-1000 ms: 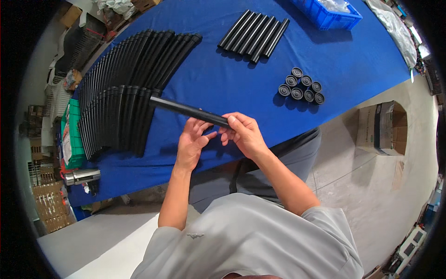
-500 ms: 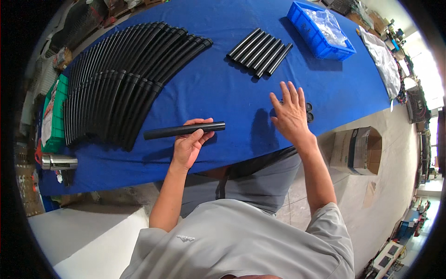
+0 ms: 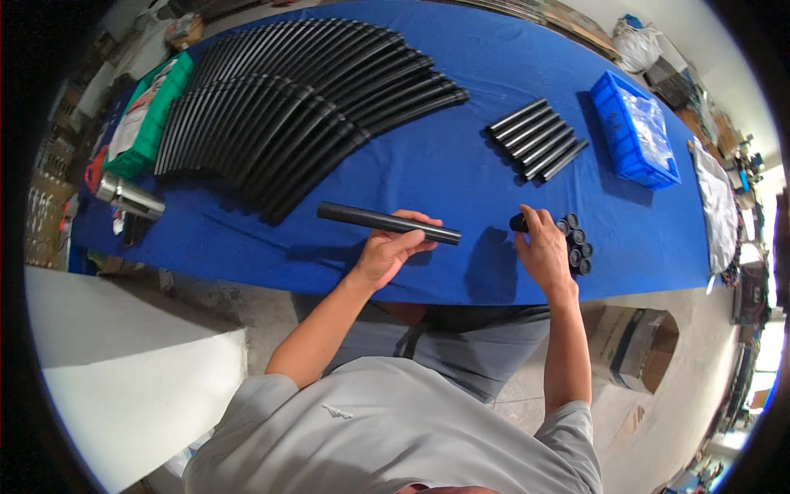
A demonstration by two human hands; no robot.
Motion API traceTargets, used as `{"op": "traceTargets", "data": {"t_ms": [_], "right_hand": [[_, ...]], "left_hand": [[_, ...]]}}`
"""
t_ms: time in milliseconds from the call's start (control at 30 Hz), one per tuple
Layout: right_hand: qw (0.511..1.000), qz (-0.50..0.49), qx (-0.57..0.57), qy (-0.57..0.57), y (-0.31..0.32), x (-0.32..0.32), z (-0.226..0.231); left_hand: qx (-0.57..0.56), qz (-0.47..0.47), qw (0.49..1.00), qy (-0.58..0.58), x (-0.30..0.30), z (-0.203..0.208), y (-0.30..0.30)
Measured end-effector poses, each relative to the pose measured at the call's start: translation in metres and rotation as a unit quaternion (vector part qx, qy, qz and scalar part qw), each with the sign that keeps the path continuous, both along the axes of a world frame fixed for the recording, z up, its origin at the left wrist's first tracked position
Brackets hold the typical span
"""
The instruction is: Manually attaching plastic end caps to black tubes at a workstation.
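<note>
My left hand [image 3: 385, 257] is wrapped round a black tube [image 3: 352, 216], thumb along its near side. The tube is held roughly level above the blue cloth, its right end pointing toward my other hand. Between the fingertips of my right hand [image 3: 546, 253] is a small black round cap [image 3: 518, 223], partly hidden by the fingers. Just right of that hand lies a cluster of several black caps [image 3: 575, 237] with ring-shaped faces. Farther off, several short black tubes [image 3: 536, 136] lie side by side in a row.
Long black tubes [image 3: 271, 123] fan out in a large layer at the left. Beyond them stands a green crate [image 3: 169, 100], with a metal cylinder [image 3: 132, 198] near it. A blue bin [image 3: 634, 169] holds clear plastic bags. An open cardboard box [image 3: 627, 346] sits on the floor.
My right hand was spread open over the caps and now pinches one cap. The left hand keeps its hold on the tube, whose right end now tips nearer to me. The whole view has shifted.
</note>
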State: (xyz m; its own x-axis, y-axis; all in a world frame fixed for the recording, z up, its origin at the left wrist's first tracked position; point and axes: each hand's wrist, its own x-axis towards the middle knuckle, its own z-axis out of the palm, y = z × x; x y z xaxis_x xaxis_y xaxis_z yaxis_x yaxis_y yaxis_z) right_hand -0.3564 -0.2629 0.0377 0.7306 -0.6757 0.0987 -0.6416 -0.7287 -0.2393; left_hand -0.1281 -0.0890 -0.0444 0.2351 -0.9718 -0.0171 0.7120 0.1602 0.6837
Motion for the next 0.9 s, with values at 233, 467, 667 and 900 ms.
{"op": "traceTargets", "data": {"t_ms": [233, 467, 667, 900], "right_hand": [[0.996, 0.023, 0.053, -0.074, 0.003, 0.031, -0.035], [0.98, -0.012, -0.064, -0.188, 0.022, 0.032, -0.019], [0.877, -0.02, 0.314, -0.364, 0.065, 0.04, -0.046], [0.623, -0.005, 0.615, -0.485, 0.109, 0.068, -0.055]], "left_hand": [[0.007, 0.01, 1.0, -0.01, -0.004, 0.002, -0.003], [0.003, 0.014, 1.0, -0.006, 0.0, -0.001, -0.002], [-0.004, 0.013, 0.999, 0.035, 0.002, -0.003, -0.004], [0.092, 0.039, 0.984, 0.147, -0.015, 0.016, 0.034]]}}
